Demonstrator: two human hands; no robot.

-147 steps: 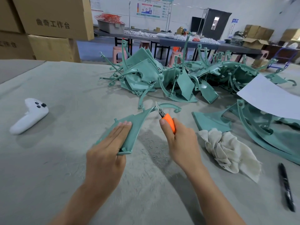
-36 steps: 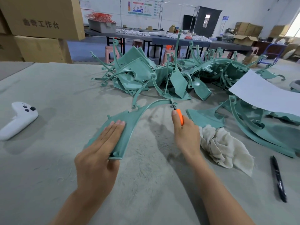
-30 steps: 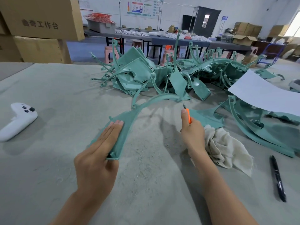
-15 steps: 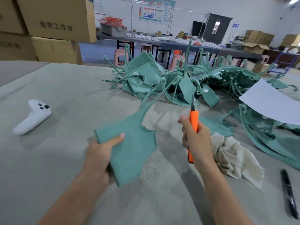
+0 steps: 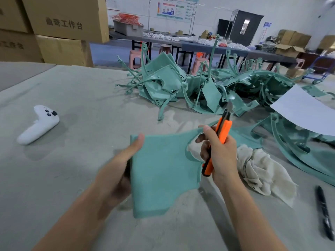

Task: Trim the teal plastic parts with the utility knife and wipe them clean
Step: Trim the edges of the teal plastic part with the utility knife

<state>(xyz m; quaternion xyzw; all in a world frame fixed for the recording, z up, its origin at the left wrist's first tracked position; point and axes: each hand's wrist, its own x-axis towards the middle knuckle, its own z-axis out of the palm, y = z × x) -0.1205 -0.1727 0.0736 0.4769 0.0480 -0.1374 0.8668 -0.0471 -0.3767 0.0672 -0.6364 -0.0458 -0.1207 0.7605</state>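
Left hand (image 5: 117, 169) grips teal part (image 5: 159, 171) at left edge | right hand (image 5: 221, 154) clasps utility knife (image 5: 224, 130) upright beside its right edge

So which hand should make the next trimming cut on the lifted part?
Right. The right hand grips the utility knife beside the notched edge of the teal part; the left hand is holding that part up.

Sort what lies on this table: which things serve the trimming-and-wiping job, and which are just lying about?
For the job: teal part, utility knife, rag, pile of teal parts.
Lying about: white controller, black pen, white sheet.
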